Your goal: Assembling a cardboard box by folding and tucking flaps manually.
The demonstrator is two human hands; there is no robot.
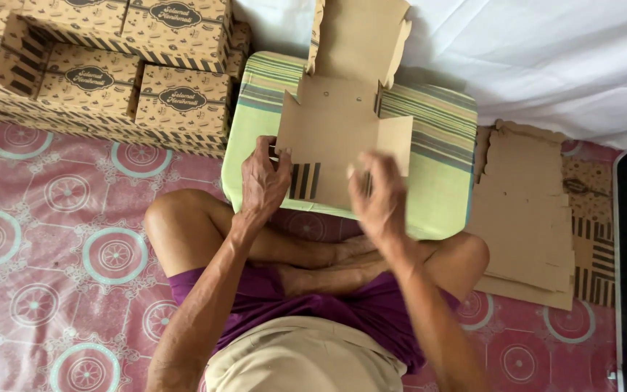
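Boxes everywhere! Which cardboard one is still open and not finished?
The half-folded box on the striped cushion, held by both hands. Its flaps stand open; the boxes stacked at upper left are closed, and the pieces at right lie flat.

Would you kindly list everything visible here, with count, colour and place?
Box blank: one, brown, partly folded, on the cushion.
Cushion: one, green striped, before the knees.
Finished boxes: several, brown with dark stripes, stacked upper left.
Flat blanks: a pile, brown, on the floor at right.
Mat: pink with ring patterns, underneath.
White cloth: upper right.
Left hand: grips the blank's left flap.
Right hand: blurred, at the blank's right flap.
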